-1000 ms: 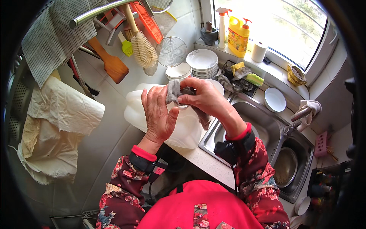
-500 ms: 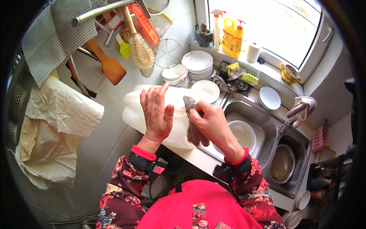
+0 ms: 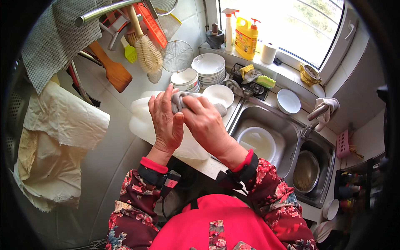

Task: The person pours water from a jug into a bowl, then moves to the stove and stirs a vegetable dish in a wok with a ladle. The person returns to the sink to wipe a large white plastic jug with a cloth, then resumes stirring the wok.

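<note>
Right hand point(image 3: 205, 121) clutches a grey cloth point(image 3: 178, 103) above the plastic jug point(image 3: 141, 118) left of the sink point(image 3: 286, 143), left hand point(image 3: 166, 125) spread; I judge a low sweep could nudge the jug off the worktop point(image 3: 209, 167)

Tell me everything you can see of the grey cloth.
The grey cloth is bunched and creased, and looks like soft fabric. The right hand grips it, hiding its middle: one wad shows beside the raised left hand, and another end sticks out on the right hand's far side. It is held near the white plastic container. Whether it is wet or touches the left hand is unclear.
</note>
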`<state>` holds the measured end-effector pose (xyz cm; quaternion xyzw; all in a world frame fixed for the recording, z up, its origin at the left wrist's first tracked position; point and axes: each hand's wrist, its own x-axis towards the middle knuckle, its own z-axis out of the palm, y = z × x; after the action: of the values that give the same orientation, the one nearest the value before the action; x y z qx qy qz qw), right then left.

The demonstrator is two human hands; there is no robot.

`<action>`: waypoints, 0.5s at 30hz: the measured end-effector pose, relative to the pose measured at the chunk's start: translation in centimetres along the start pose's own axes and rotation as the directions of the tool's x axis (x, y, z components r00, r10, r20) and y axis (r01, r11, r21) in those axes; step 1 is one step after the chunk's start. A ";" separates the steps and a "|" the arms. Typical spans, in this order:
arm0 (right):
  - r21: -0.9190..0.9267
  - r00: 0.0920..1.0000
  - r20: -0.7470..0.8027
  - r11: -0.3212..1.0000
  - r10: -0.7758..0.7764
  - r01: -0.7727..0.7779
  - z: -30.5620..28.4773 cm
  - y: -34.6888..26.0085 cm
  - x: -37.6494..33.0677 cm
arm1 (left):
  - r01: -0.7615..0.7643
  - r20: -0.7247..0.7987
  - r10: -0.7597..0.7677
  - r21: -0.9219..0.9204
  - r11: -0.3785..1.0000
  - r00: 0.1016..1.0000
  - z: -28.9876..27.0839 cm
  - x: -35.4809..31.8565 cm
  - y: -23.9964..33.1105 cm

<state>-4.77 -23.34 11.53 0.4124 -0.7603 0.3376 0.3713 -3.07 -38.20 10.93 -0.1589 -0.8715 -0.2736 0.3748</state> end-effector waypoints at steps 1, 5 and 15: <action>0.011 0.998 -0.026 0.998 -0.060 0.060 -0.2 0.1 -0.7 | -0.005 -0.010 0.005 0.006 1.000 1.000 0.1 0.1 0.1; 0.003 0.995 -0.097 0.999 -0.038 0.039 -1.7 2.1 -4.2 | -0.025 -0.013 0.025 0.039 0.999 1.000 0.1 0.3 0.5; 0.349 0.946 -0.040 0.892 0.321 -0.288 -0.1 3.1 -2.5 | -0.095 0.054 0.086 0.190 0.977 0.995 0.0 0.3 0.9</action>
<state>-6.52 -21.01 8.84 0.3289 -0.7274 0.5366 0.2735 -2.84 -37.50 11.43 -0.1678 -0.8940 -0.1669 0.3805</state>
